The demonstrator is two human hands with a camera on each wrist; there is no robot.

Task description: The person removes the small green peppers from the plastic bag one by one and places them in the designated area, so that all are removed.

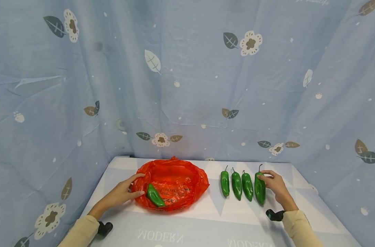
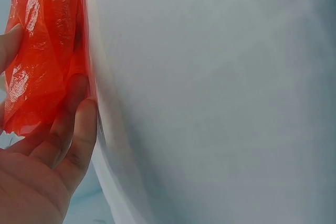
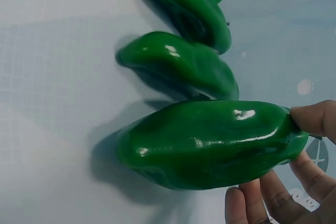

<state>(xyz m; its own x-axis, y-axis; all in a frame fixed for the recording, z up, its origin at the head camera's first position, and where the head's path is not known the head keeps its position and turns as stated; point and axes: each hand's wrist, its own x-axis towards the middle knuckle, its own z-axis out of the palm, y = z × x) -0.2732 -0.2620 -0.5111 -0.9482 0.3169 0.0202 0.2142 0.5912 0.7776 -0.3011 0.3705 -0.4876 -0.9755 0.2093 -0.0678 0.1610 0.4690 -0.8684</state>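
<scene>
My right hand (image 1: 275, 185) pinches the rightmost green pepper (image 1: 259, 190) near its stem end, thumb on one side and fingers beneath. In the right wrist view this pepper (image 3: 210, 145) is slightly raised, with a shadow below it. Three more green peppers, among them the nearest one (image 1: 247, 185), lie in a row to its left, stems pointing away. On the left, an open red plastic bag (image 1: 190, 202) stands with its mouth spread. One green pepper (image 1: 155, 196) is inside the bag, at its left. My left hand (image 1: 122, 192) holds the bag's left side between thumb and fingers.
The white and grey patterned table (image 1: 200, 233) ends at a blue curtain (image 1: 187, 85) with flowers and leaves. The curtain hangs behind and along both sides. Black wrist-worn devices, such as the right one (image 1: 274, 215), sit at both sleeves.
</scene>
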